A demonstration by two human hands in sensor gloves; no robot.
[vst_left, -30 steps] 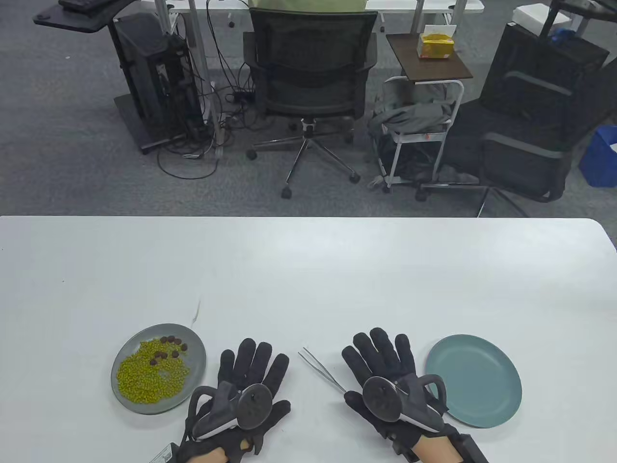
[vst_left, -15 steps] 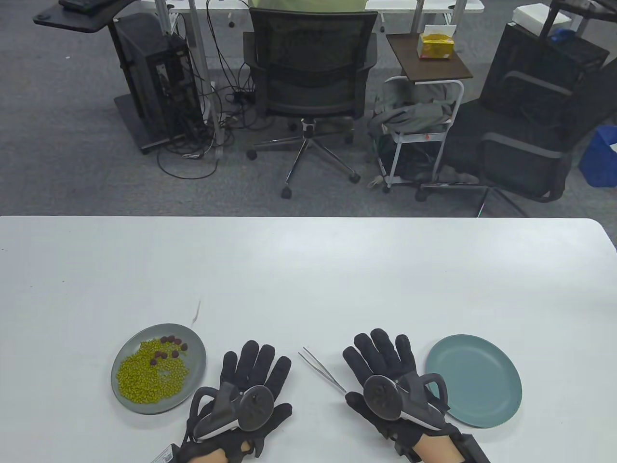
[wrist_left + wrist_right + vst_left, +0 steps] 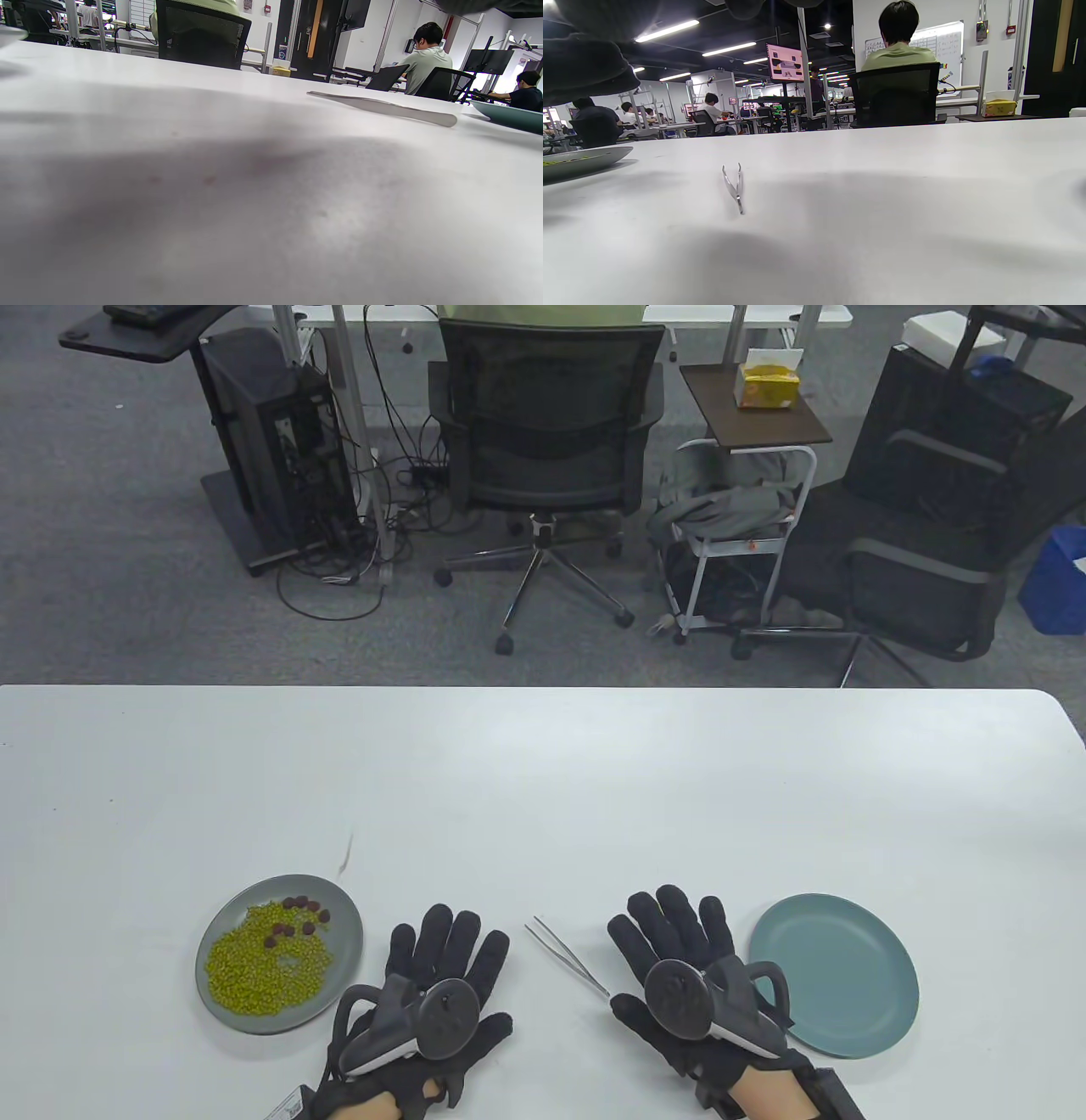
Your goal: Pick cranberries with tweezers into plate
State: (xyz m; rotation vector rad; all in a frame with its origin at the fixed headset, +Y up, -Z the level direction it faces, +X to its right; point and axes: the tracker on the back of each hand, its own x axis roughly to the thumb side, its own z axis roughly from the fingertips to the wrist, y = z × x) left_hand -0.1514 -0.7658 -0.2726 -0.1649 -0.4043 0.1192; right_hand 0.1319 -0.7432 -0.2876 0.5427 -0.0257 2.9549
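Note:
A grey plate at the front left holds a heap of green beans and several dark red cranberries. An empty teal plate lies at the front right. Metal tweezers lie on the table between my hands; they also show in the left wrist view and the right wrist view. My left hand rests flat on the table, fingers spread, holding nothing. My right hand rests flat just right of the tweezers, holding nothing.
The white table stretches far beyond the plates. An office chair and a small cart stand on the floor beyond the far edge.
My right hand has shifted slightly to the right. The left hand, tweezers and plates have not moved.

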